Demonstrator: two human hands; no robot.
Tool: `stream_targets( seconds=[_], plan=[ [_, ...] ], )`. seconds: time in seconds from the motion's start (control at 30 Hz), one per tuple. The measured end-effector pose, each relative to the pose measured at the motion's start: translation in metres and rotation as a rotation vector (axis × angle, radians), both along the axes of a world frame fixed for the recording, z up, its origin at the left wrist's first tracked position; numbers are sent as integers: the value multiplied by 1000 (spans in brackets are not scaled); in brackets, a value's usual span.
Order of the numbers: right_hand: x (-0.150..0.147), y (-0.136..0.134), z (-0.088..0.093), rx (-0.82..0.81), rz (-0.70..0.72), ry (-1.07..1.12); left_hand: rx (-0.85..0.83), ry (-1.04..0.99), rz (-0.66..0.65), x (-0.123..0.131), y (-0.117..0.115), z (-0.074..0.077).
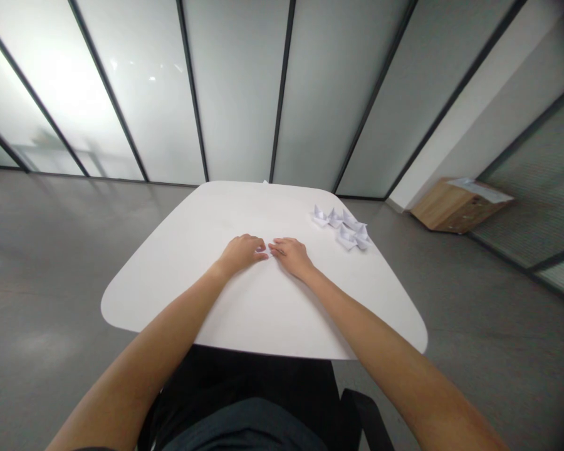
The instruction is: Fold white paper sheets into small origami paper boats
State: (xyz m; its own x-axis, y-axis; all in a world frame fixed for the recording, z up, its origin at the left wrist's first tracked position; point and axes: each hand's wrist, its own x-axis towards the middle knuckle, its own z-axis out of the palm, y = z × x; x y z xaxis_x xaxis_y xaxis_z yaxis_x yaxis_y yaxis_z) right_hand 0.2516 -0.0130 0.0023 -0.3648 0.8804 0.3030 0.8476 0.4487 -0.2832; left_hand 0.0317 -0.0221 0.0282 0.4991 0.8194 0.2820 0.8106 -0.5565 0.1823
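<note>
My left hand (242,254) and my right hand (291,257) rest near the middle of a white rounded table (263,313), their fingertips almost meeting. A small white paper piece (261,250) shows at my left fingertips, mostly hidden and too small to make out well. My right fingers curl beside it. Several white folded paper boats (341,227) sit in a loose cluster toward the table's far right, beyond my right hand and apart from it.
A wooden box (454,207) with papers on top stands on the grey floor at the far right. Frosted glass panels with dark frames run behind the table. A dark chair (357,413) sits below the near edge.
</note>
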Motion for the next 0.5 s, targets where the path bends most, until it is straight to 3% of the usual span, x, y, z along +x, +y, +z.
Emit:
stream_targets(
  seconds=[0.33, 0.5],
  plan=[
    [-6, -8, 6, -28, -71, -58, 30, -131, -26, -7, 10, -17],
    [-6, -7, 9, -42, -25, 16, -81, -293, -55, -5, 17, -22]
  ],
)
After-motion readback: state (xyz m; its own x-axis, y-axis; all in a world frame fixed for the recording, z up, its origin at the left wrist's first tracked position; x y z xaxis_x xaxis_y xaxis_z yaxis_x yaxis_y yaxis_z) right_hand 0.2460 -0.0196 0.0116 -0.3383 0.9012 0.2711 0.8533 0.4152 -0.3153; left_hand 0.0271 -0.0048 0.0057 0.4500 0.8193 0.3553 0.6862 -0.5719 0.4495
